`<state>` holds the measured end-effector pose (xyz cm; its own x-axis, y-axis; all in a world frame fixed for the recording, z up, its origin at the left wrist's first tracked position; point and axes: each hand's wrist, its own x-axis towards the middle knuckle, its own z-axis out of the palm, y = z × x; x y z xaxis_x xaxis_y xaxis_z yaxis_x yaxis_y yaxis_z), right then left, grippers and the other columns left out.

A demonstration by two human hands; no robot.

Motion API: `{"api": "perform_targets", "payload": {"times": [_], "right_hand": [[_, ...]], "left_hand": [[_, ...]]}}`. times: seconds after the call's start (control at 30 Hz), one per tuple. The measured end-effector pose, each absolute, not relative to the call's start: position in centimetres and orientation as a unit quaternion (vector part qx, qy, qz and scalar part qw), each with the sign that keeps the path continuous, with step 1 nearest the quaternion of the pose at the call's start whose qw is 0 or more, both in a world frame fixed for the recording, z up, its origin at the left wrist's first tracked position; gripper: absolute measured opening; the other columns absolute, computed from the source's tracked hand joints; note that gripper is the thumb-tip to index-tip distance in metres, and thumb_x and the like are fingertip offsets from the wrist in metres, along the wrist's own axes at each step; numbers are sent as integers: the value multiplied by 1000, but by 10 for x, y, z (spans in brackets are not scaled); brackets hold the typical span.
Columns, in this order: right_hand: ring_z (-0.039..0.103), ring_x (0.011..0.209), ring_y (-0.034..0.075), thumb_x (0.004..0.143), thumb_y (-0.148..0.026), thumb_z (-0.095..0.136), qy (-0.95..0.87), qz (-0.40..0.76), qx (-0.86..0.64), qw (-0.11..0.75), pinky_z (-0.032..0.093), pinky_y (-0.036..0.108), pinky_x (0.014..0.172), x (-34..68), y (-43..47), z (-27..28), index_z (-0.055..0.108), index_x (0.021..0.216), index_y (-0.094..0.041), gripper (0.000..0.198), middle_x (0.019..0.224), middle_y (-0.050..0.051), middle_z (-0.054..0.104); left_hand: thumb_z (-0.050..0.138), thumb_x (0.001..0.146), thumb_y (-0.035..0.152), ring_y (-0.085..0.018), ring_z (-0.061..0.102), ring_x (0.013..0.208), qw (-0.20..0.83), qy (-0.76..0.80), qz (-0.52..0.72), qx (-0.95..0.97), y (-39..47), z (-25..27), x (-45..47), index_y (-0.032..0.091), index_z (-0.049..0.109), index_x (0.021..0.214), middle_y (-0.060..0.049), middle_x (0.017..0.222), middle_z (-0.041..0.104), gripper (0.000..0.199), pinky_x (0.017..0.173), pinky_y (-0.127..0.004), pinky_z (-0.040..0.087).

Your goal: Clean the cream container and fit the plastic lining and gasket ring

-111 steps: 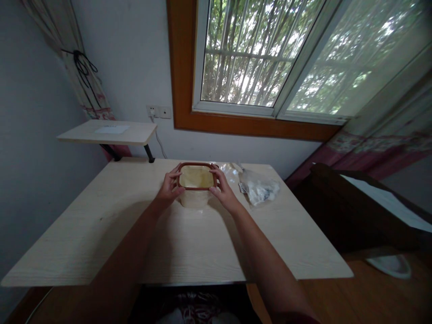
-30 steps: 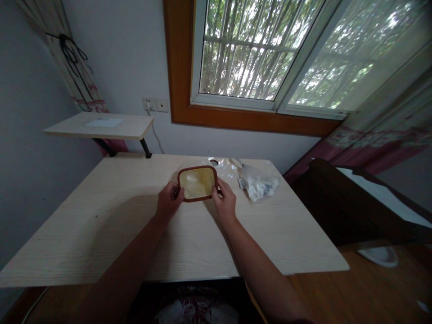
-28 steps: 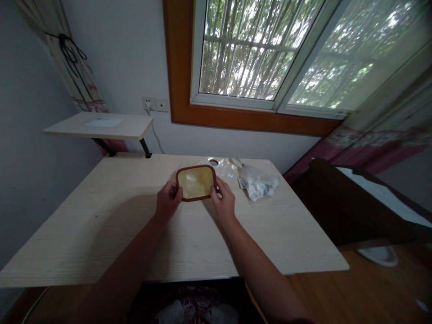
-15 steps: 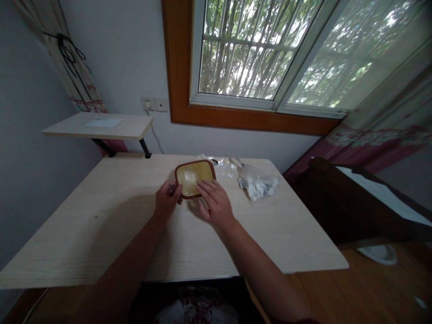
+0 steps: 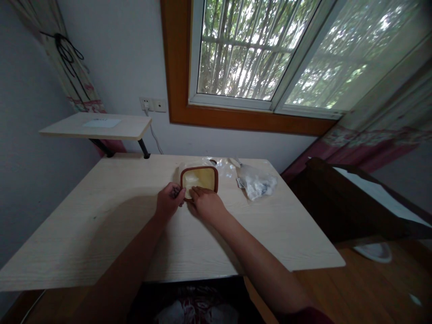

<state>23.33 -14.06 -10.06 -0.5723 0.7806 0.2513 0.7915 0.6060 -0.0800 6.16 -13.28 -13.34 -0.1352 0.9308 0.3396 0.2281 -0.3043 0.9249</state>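
A small rectangular tray point(image 5: 204, 176) with a brown rim and a pale yellow, shiny inside is tilted toward me near the back of the table. Its near left corner is pinched between the thumb and fingers of my left hand point(image 5: 169, 200). Something small and dark shows among the curled fingers there, too blurred to name. My right hand point(image 5: 207, 203) reaches over the near rim, its fingers stretched out flat against the tray's inside. The thumb of that hand is hidden.
A crumpled clear plastic bag point(image 5: 258, 182) with pale contents lies to the right on the wooden table point(image 5: 270, 234). More clear plastic point(image 5: 227, 167) spreads behind the tray. At the back left stands a raised shelf point(image 5: 128, 123) bearing a sheet of paper point(image 5: 102, 123).
The tray has come slightly right and down and tips differently, its far edge appearing lower. My right hand has shifted left, its fingers now deeper over the near side. My left hand keeps its corner.
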Motion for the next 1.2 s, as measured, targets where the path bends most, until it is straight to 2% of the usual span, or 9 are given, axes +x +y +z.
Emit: {"api": "perform_targets", "payload": {"times": [0.17,0.33,0.5,0.6,0.7,0.8,0.93,1.07,1.2], "right_hand": [[62,124,31,90,-30,63,-888,-7,-446,116,49,40,106,223,-136,-100,61,133,-12,47,138,19,62],[62,123,29,91,-31,62,-899,14,-423,116,48,38,106,223,-133,-99,61,134,-14,46,138,16,63],[56,130,34,89,-35,64,-887,19,-451,101,43,46,111,229,-131,-99,60,134,-15,50,140,18,61],[49,138,36,85,-34,67,-895,79,-424,114,36,51,117,236,-129,-96,55,139,-11,60,146,21,55],[46,142,32,82,-31,65,-881,185,-394,184,36,47,118,244,-120,-94,48,147,-8,70,152,22,48],[46,142,28,79,-20,55,-799,261,-449,302,35,46,119,249,-102,-98,45,150,-14,72,153,16,49],[60,127,31,73,-20,55,-629,372,-543,413,51,48,103,249,-78,-111,46,148,-17,76,144,14,58],[55,131,31,69,-23,58,-551,449,-500,494,48,46,104,244,-70,-120,54,136,-22,67,145,11,56],[63,113,26,66,-28,60,-467,523,-469,537,52,38,93,236,-74,-117,63,113,-21,47,117,6,69]], "left_hand": [[68,83,36,-11,58,39,300,503,555,591,-130,-136,59,22,54,78,6,49,58,21,40,-18,45],[68,83,36,-11,59,41,291,504,555,594,-129,-139,57,22,54,79,7,50,58,20,42,-18,45],[70,82,36,-10,57,40,302,496,560,592,-132,-135,61,22,55,78,7,49,58,21,41,-18,44],[70,82,36,-10,58,40,309,495,561,587,-132,-135,63,22,55,78,7,51,58,20,41,-18,45],[69,82,36,-10,57,40,311,493,565,583,-131,-136,64,22,55,78,7,51,58,21,41,-18,44],[68,84,38,-10,56,39,317,489,566,583,-130,-136,65,22,53,78,7,50,58,22,40,-18,44],[68,84,37,-9,54,38,303,495,555,596,-132,-135,67,22,53,76,7,48,56,22,40,-17,41],[68,83,35,-8,53,37,280,506,549,604,-135,-131,69,21,53,75,8,48,54,22,40,-17,39],[67,83,35,-7,52,36,277,512,543,605,-136,-127,70,21,53,75,9,48,53,21,39,-16,39]]}}
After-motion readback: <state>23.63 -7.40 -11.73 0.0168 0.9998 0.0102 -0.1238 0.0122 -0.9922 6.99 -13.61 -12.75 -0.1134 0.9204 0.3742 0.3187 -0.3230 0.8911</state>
